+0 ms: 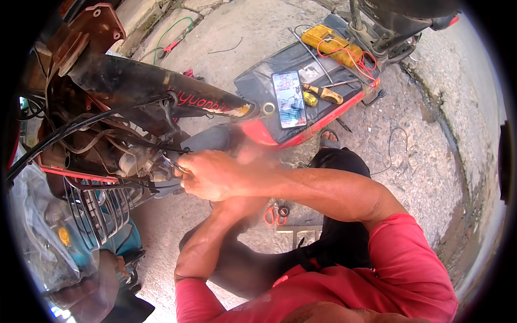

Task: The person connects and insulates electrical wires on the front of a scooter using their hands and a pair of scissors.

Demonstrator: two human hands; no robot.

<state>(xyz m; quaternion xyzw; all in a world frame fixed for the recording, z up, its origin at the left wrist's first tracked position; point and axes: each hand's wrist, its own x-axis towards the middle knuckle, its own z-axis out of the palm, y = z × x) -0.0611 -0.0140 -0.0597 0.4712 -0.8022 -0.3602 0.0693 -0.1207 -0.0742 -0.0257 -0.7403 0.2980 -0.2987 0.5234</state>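
My right hand (207, 175) reaches across to the left, its fingers closed round a small metal tool (176, 166) whose kind I cannot make out. The tool's tip is close to the cables and metal fittings (145, 164) at the front of a dismantled scooter. Crossing beneath that forearm, my left arm leads up to my left hand (257, 155), smeared by motion and partly hidden, so its fingers do not show clearly. Just beyond the hands is a grey rounded part (210, 139), below the scooter's black frame tube (145, 81).
On the scooter's footboard (261, 70) lie a phone (289, 99), a yellow multimeter (331, 44) with red leads and a yellow-handled screwdriver (326, 94). Orange-handled scissors (276, 214) rest near my legs. A wire basket (99, 212) stands at left; a green cable (171, 33) lies beyond.
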